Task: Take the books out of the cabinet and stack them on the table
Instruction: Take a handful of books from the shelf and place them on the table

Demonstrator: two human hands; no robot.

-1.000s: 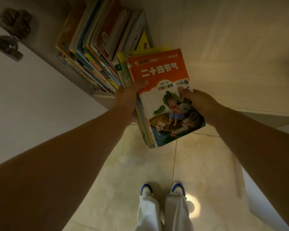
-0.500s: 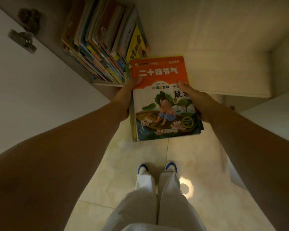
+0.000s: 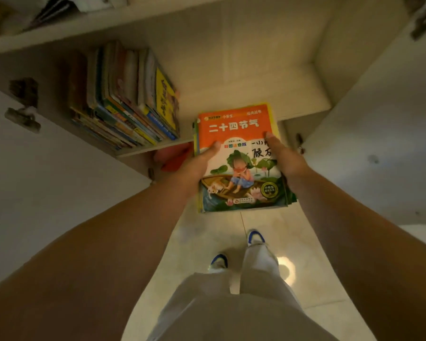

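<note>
I hold a bundle of thin books (image 3: 236, 129), topped by an orange cover with a drawing of a child in a boat, out in front of the cabinet above the floor. My left hand (image 3: 194, 168) grips its left edge, thumb on the cover. On the right edge my right hand (image 3: 284, 156) grips it the same way. A row of books (image 3: 123, 99) stands on the cabinet shelf (image 3: 268, 94), leaning at the left end. The table is not in view.
The open cabinet doors (image 3: 47, 193) (image 3: 384, 153) stand to my left and right, with hinges (image 3: 22, 114) on the left one. An upper shelf (image 3: 59, 25) holds more items. Below are the tiled floor (image 3: 305, 242), my legs and my shoes (image 3: 255, 237).
The bundle has come out of the shelf and lies flatter in my hands, farther right of the standing row. My view has pulled back from the cabinet, and the upper shelf shows.
</note>
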